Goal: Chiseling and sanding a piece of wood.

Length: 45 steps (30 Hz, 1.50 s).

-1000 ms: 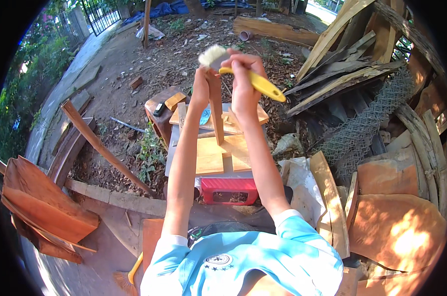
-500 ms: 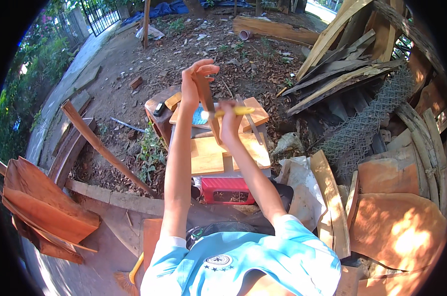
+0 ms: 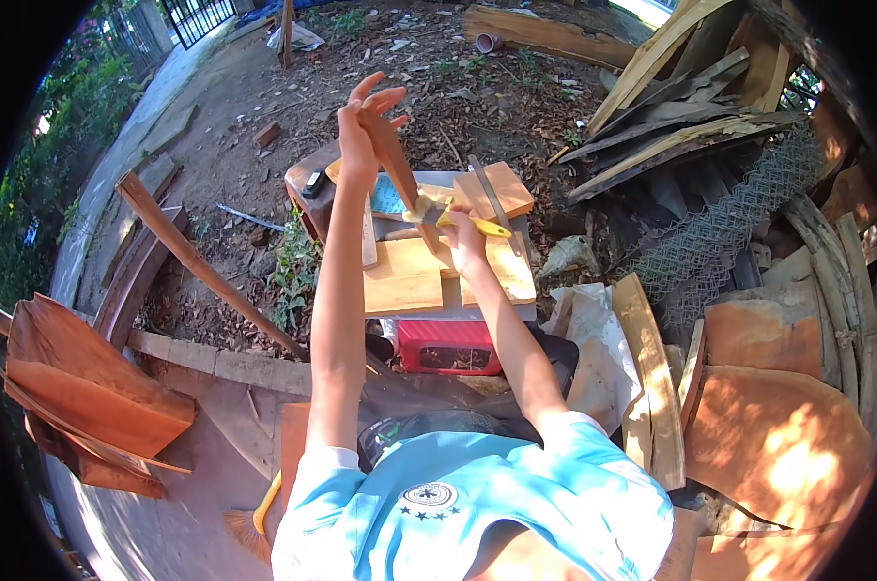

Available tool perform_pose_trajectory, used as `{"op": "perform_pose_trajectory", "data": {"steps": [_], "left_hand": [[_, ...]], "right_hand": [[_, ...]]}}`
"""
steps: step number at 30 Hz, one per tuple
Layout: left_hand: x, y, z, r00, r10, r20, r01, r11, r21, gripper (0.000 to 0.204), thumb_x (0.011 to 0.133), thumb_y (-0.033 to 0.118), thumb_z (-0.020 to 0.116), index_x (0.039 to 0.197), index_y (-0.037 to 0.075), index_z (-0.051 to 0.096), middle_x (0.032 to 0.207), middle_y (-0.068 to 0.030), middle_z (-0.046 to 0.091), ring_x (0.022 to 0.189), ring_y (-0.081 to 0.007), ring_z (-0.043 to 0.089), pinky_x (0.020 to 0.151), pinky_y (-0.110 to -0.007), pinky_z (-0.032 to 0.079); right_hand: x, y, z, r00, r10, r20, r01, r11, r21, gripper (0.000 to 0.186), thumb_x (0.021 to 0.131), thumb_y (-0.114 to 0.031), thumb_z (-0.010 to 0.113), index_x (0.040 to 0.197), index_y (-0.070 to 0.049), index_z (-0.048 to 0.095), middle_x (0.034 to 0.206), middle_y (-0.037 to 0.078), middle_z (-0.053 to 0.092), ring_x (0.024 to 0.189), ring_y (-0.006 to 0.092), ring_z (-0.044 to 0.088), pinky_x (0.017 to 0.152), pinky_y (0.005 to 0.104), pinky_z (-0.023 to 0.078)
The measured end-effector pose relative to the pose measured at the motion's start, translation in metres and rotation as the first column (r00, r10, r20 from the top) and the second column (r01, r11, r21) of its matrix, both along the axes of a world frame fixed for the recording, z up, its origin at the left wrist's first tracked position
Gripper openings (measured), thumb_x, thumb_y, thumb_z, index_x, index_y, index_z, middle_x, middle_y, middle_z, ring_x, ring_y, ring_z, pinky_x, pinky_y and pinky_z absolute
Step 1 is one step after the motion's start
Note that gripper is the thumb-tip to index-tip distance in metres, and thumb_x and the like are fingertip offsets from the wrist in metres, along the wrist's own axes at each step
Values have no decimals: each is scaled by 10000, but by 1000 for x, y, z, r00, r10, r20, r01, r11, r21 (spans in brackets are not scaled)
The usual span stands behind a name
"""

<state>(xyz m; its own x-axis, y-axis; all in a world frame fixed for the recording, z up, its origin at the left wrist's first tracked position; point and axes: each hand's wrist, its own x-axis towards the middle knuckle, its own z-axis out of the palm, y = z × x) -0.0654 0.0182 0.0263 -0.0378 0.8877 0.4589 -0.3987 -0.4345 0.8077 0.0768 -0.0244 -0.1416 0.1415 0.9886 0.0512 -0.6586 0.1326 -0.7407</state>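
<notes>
My left hand (image 3: 359,136) holds the upper end of a narrow wooden slat (image 3: 390,160), which leans upright with its lower end over the boards. Some of its fingers stretch past the slat's top edge. Closed around a yellow-handled paintbrush (image 3: 489,229) is my right hand (image 3: 467,242). The brush's pale bristles lie against the slat's lower half. Below my hands, flat light-brown boards (image 3: 400,292) rest on a grey work surface (image 3: 414,312). A blue sheet (image 3: 386,197) lies behind the slat, and a long thin metal strip (image 3: 492,198) crosses a board on the right.
A red plastic stool (image 3: 446,335) sits under the near side of the work surface. Scrap planks (image 3: 690,155) and wire mesh (image 3: 729,218) pile up at right. Curved wood sheets (image 3: 99,387) and a broom (image 3: 254,528) are at left. A small dark object (image 3: 314,182) sits at the surface's far left.
My left hand and the slat have moved up and slightly left in view. My right hand has shifted slightly right and down, and the brush handle now slopes down to the right.
</notes>
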Motion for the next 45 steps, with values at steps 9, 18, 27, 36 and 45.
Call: {"op": "perform_pose_trajectory", "data": {"steps": [9, 18, 27, 36, 45], "left_hand": [[-14, -10, -8, 996, -58, 62, 56, 998, 34, 511, 849, 338, 236, 1236, 69, 434, 1110, -122, 566, 1096, -222, 474, 913, -376, 378], [11, 0, -8, 988, -148, -34, 151, 984, 99, 464, 865, 338, 302, 1058, 8, 566, 987, -92, 573, 894, -182, 558, 764, -290, 470], [24, 3, -22, 971, -115, 208, 108, 993, 45, 427, 872, 406, 290, 738, 43, 471, 573, -79, 487, 507, -198, 527, 491, -356, 484], [5, 19, -22, 985, 148, 86, -158, 980, 120, 231, 837, 126, 542, 637, 63, 446, 567, -65, 526, 465, -120, 508, 471, -269, 449], [-11, 8, -23, 970, 198, 142, -203, 979, 27, 212, 776, 122, 534, 598, 62, 435, 549, -70, 509, 491, -173, 534, 486, -311, 468]], "right_hand": [[-21, -14, 159, 960, 278, 38, -279, 933, 226, 170, 822, -93, 507, 980, -34, 488, 976, 102, 532, 906, 204, 564, 818, 343, 493], [-21, -14, 101, 914, 209, -347, -117, 956, 268, 113, 836, -52, 530, 947, -68, 515, 1002, 118, 570, 920, 244, 584, 860, 361, 481], [41, 16, -91, 933, 93, 348, 63, 909, -412, 166, 707, -27, 600, 855, -49, 528, 883, 87, 561, 831, 210, 589, 678, 325, 546], [27, 6, 148, 987, 132, 89, -151, 954, 259, 46, 790, -43, 496, 836, -44, 496, 848, 98, 575, 778, 194, 601, 722, 319, 514], [24, 5, -17, 989, 102, 111, -78, 975, -209, 156, 758, -59, 533, 912, -47, 523, 895, 106, 568, 831, 212, 585, 737, 325, 512]]}}
